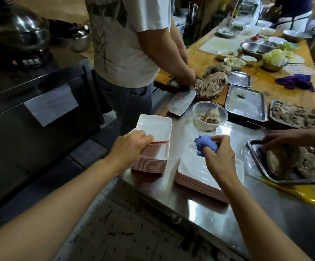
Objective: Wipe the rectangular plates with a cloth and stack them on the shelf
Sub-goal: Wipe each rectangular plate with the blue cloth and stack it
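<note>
Two stacks of white rectangular plates sit at the steel worktop [205,210] corner: left stack [151,157] at the edge, right stack [196,172] just beside it. Left hand [128,147] pinches the top plate [154,127], tilted up. Right hand [218,155] grips a bunched blue cloth [203,145] on the right stack. Meat tray [256,157] near right; tiled floor [126,223] below.

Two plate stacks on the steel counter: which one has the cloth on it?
The right stack: the right hand presses the blue cloth onto its top plate. The left stack has only the left hand.
</note>
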{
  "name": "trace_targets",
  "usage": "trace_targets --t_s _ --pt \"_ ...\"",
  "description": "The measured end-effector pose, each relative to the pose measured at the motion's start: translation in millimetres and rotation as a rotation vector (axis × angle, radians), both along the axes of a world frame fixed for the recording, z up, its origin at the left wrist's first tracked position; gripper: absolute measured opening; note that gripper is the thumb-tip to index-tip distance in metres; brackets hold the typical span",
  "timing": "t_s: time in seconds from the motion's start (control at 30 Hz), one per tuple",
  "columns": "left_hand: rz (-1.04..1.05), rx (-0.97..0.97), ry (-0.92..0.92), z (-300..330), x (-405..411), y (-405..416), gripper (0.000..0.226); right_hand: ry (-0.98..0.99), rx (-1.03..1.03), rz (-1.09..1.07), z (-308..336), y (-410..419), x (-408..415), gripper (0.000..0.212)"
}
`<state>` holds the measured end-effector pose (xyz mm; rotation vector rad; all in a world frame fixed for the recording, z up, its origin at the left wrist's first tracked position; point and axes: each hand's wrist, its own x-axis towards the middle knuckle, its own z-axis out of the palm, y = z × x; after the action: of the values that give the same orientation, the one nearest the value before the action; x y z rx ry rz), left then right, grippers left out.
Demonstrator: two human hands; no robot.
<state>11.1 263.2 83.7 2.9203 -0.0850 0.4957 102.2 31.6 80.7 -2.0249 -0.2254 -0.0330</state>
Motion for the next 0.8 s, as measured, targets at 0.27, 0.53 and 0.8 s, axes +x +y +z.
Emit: trace_targets --t_s 0.27,0.53,0.8 --pt "-0.076 0.082 0.028 -32.9 -2.9 -12.6 0.034 0.042 -0.002 0.000 -14.8 -13.8 -6.0 0.024" --pt "-0.005 0.085 0.204 -60.3 14.2 -9.9 0.033 0.055 -0.030 -0.017 -29.4 -21.7 -7.5 0.022" --pt "0.095 0.129 0.405 -63.3 29.8 -3.7 0.048 0.032 -0.065 -0.014 -37.5 -28.1 -6.6 0.022"
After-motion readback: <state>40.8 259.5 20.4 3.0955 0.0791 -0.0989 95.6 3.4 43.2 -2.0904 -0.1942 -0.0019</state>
